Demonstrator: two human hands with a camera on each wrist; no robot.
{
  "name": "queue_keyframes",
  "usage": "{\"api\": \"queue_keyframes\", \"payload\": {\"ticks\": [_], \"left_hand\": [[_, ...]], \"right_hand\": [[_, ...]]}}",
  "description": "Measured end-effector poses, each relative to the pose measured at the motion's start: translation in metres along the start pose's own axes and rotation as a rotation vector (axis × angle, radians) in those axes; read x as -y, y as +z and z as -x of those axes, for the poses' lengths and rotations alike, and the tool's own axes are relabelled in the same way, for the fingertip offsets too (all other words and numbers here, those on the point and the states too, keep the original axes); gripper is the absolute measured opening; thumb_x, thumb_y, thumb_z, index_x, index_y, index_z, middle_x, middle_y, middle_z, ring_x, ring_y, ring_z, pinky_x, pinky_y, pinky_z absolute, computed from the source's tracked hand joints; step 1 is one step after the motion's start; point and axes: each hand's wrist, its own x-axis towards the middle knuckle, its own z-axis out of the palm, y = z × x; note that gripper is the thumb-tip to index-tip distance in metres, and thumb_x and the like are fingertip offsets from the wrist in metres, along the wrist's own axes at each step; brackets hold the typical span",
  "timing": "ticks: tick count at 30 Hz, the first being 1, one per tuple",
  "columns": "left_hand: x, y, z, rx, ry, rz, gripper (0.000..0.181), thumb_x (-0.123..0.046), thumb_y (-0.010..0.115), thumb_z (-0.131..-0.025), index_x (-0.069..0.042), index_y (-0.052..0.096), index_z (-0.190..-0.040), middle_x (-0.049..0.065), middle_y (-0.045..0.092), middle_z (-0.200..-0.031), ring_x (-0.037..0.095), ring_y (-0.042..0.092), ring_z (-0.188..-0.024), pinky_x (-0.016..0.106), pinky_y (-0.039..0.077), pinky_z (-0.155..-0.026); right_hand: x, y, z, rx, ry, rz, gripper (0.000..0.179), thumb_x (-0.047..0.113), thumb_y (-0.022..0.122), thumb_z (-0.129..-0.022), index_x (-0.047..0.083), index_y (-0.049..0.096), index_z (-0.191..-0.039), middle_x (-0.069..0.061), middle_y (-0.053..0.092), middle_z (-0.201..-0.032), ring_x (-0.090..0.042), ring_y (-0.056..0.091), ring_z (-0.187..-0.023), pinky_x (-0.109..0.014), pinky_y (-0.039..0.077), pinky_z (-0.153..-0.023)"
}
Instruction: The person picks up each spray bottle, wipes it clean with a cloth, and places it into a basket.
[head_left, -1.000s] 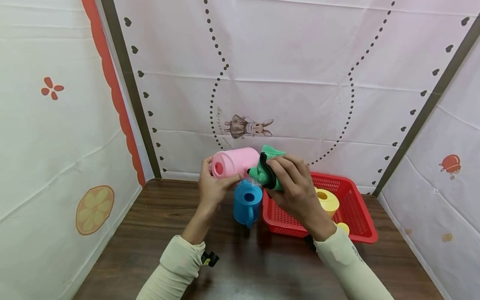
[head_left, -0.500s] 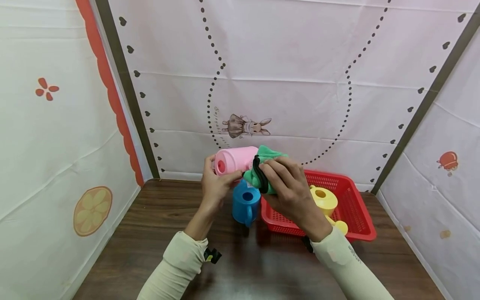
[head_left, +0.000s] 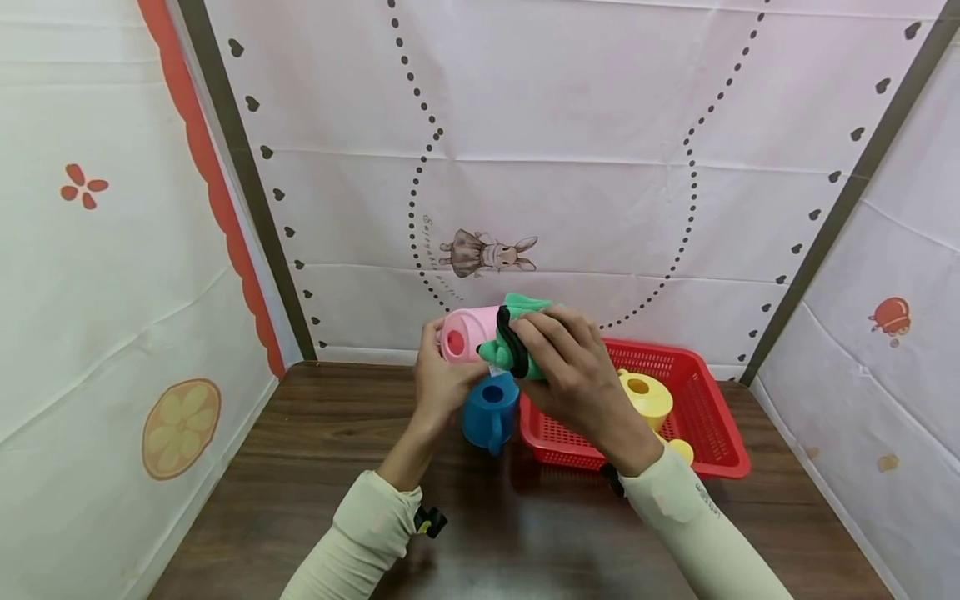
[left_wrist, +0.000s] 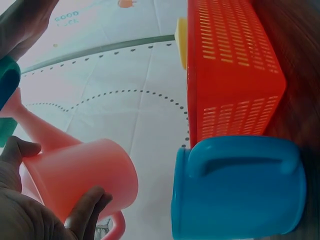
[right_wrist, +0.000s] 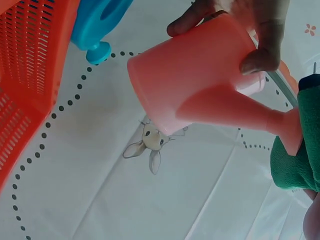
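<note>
My left hand (head_left: 442,375) grips a pink toy watering can (head_left: 467,329) by its body, raised above the table and tilted, its round opening facing me. In the left wrist view, fingers and thumb spread around the can (left_wrist: 95,175). My right hand (head_left: 573,367) holds a bunched green cloth (head_left: 517,337) with a black edge. The right wrist view has the cloth (right_wrist: 292,162) against the flared tip of the pink spout. Below the hands, a blue watering can (head_left: 491,412) stands upright on the table, partly hidden by the left hand and the cloth.
A red plastic basket (head_left: 716,421) with perforated sides sits to the right of the blue can, holding a yellow watering can (head_left: 647,398). Both stand on a dark wooden table (head_left: 315,467). Printed fabric walls (head_left: 570,208) enclose the table at the back and sides.
The pink can has shifted a little and tilted, its opening turning more toward me. The right hand and cloth have moved slightly left, covering more of it. The head view has shifted slightly.
</note>
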Motion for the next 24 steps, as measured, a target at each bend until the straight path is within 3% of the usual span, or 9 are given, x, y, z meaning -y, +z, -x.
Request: {"api": "queue_keyframes", "payload": {"ticks": [5,9,15,24], "left_hand": [[0.000,0.001,0.002,0.001,0.026,-0.032,0.087,-0.016,0.097,-0.082,-0.016,0.051,-0.156,0.014,0.066,-0.144,0.032,0.066,-0.126,0.053,0.067,-0.103],[0.001,0.002,0.003,0.002,0.042,-0.028,0.089,-0.016,0.100,-0.079,-0.016,0.053,-0.155,0.014,0.067,-0.144,0.032,0.066,-0.126,0.052,0.066,-0.103],[0.000,0.002,-0.002,-0.013,0.038,0.046,0.089,-0.012,0.101,-0.079,-0.012,0.052,-0.154,0.015,0.065,-0.146,0.033,0.064,-0.128,0.054,0.065,-0.106],[-0.004,0.009,-0.009,-0.014,0.000,0.083,0.087,-0.014,0.100,-0.083,-0.013,0.051,-0.155,0.013,0.064,-0.147,0.031,0.062,-0.132,0.053,0.066,-0.106]], "right_hand": [[-0.005,-0.004,0.004,0.002,0.093,-0.077,0.075,0.014,0.101,-0.080,0.003,0.063,-0.145,-0.019,0.070,-0.138,-0.040,0.059,-0.132,-0.056,0.061,-0.104],[-0.011,-0.008,0.013,-0.012,0.163,-0.137,0.065,0.008,0.093,-0.086,0.001,0.065,-0.144,-0.022,0.070,-0.137,-0.042,0.059,-0.130,-0.059,0.060,-0.102],[-0.019,-0.013,0.027,-0.046,0.243,-0.176,0.054,0.010,0.082,-0.090,-0.001,0.068,-0.141,-0.025,0.069,-0.135,-0.044,0.059,-0.128,-0.062,0.058,-0.099],[-0.020,-0.014,0.038,-0.039,0.206,-0.125,0.061,0.014,0.090,-0.086,-0.001,0.068,-0.141,-0.023,0.070,-0.136,-0.043,0.059,-0.130,-0.060,0.063,-0.099]]}}
